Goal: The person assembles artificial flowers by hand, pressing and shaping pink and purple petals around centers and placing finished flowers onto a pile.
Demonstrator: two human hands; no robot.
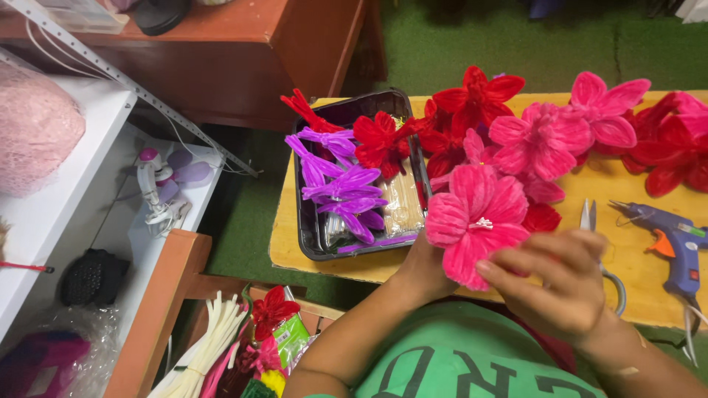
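From the head camera we look down at our two hands over a low yellow table (612, 199). Our left hand (424, 269), mostly hidden behind the bloom, seems to pinch a pink fuzzy flower (476, 221) from below. Our right hand (564, 287) curls its fingers against the petals, its grip loosely closed on them. Finished red and pink flowers (546, 133) line the table; purple ones fill a black tray (310, 236). A blue glue gun (675, 247) lies unused nearby.
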